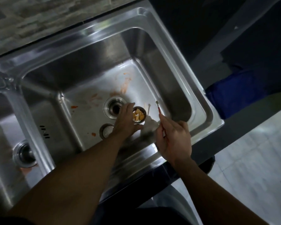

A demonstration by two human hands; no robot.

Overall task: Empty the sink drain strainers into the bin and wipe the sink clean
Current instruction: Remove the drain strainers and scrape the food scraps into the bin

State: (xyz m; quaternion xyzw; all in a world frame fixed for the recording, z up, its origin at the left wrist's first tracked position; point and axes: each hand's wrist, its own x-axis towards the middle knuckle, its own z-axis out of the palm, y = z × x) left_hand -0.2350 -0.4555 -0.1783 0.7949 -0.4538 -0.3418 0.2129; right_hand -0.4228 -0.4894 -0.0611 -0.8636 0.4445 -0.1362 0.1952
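Steel-grey sink (177, 51) streaked with orange stains (126, 86); yellow-orange scraps (139, 115) in strainer; red-handled stick (159, 111); blue bag (238, 93).

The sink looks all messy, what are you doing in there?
A person is cleaning it. The left hand grips a small metal strainer full of orange food bits, beside the open drain. The right hand holds a thin red-handled brush. Orange smears are on the sink floor, not yet wiped.
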